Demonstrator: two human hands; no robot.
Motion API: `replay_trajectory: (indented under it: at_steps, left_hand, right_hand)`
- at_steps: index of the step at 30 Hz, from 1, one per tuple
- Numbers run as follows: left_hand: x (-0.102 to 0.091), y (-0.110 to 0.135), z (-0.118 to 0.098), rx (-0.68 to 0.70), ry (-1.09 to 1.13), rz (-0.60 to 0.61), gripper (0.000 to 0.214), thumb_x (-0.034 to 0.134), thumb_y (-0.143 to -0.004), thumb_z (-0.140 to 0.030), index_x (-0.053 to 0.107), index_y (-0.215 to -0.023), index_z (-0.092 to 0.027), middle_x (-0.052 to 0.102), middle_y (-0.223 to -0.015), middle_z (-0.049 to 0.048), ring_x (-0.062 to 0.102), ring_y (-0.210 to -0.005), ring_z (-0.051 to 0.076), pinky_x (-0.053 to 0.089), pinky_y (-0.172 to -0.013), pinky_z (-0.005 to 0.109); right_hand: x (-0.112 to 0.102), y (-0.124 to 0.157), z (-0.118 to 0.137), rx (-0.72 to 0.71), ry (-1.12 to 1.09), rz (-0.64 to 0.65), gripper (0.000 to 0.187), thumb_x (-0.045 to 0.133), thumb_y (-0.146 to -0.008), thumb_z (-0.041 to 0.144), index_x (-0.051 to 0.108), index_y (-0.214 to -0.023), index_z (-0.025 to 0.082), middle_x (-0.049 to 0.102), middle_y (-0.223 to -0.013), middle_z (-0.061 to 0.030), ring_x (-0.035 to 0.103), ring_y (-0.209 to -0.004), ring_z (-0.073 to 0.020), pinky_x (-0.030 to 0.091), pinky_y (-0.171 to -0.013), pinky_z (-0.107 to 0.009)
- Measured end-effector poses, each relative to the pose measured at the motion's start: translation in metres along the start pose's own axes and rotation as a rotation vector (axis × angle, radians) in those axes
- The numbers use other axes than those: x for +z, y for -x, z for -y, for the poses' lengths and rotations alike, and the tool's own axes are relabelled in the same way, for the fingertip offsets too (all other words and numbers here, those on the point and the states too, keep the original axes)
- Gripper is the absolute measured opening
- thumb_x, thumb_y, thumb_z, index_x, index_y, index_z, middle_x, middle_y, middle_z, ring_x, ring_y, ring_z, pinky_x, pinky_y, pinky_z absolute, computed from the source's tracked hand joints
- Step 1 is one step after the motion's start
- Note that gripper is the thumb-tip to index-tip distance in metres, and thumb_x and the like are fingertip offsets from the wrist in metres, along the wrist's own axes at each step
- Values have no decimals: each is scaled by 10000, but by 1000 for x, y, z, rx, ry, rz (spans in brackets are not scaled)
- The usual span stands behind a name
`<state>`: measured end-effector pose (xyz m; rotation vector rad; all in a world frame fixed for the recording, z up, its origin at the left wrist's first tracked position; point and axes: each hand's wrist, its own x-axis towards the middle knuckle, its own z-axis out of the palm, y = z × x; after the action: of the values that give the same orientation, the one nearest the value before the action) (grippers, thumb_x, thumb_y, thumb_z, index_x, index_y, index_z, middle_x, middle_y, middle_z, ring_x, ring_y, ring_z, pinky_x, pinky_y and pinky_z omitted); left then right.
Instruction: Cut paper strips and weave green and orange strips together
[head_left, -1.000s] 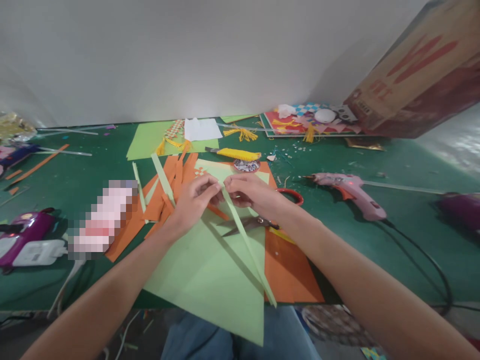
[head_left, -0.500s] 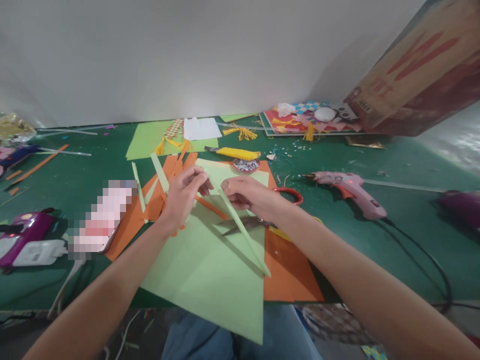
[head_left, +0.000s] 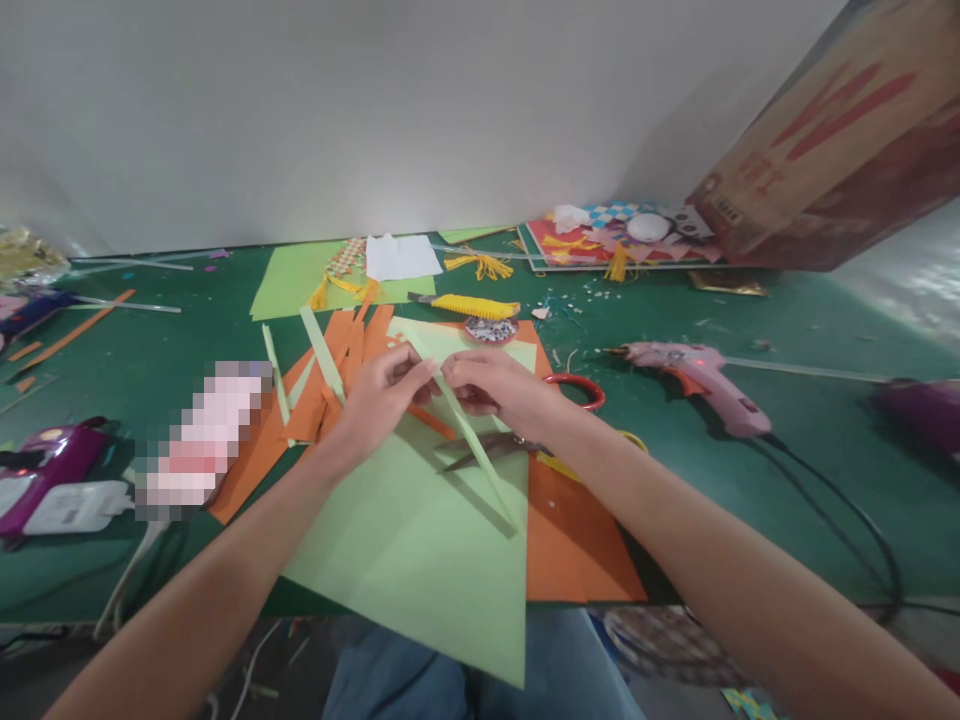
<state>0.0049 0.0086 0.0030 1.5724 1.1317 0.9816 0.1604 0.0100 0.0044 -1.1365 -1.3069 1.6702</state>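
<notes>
My left hand (head_left: 379,395) and my right hand (head_left: 499,388) meet over the middle of the green table, both pinching the upper end of a long light-green paper strip (head_left: 480,455). The strip slants down and to the right over a large light-green sheet (head_left: 420,545). An orange sheet (head_left: 577,545) lies under the green one on the right. Orange and green cut strips (head_left: 330,375) fan out just left of my left hand. Scissors (head_left: 495,447) with red and yellow handles lie under my right wrist.
A pink glue gun (head_left: 701,385) with a black cord rests to the right. A yellow utility knife (head_left: 472,305) and a small round tin (head_left: 491,330) sit behind my hands. Purple devices (head_left: 49,470) stand at left. A cardboard box (head_left: 840,150) leans at back right.
The strip's lower end has drawn up and left across the green sheet. My left hand opened off the strip, then pinched it again beside my right.
</notes>
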Motion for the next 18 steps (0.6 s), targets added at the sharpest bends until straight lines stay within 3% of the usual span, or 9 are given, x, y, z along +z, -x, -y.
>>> replay_trajectory:
  at_steps: [7, 11, 15, 18]
  left_hand:
    - [-4, -1, 0, 32, 7, -114, 260, 574, -837, -339, 524, -634, -184, 606, -598, -16, 562, -560, 104, 453, -590, 249]
    - [-5, 0, -2, 19, 32, -47, 294, 565, -844, -382, 536, -631, -181, 605, -612, -9, 563, -565, 105, 474, -611, 256]
    - [-2, 0, -4, -28, -7, 52, 321, 659, -760, -414, 535, -590, -172, 605, -581, 1, 569, -552, 117, 483, -585, 258]
    - [-1, -1, -3, -20, -13, 10, 306, 657, -761, -406, 542, -597, -175, 594, -562, -9, 568, -548, 117, 481, -585, 257]
  right_hand:
    - [0, 2, 0, -10, 23, 18, 175, 483, -611, 186, 338, -515, 192, 279, -538, 60, 231, -483, -55, 133, -449, -258]
    - [-1, 0, -2, -25, 14, 15, 183, 486, -624, 183, 337, -519, 193, 270, -545, 57, 223, -495, -59, 134, -452, -257]
    - [-1, 0, -3, -25, -3, -14, 183, 487, -632, 182, 342, -523, 194, 289, -541, 54, 226, -493, -62, 141, -454, -259]
    - [0, 1, -1, -22, 9, -9, 176, 484, -627, 189, 341, -524, 194, 277, -538, 57, 219, -497, -62, 140, -454, -256]
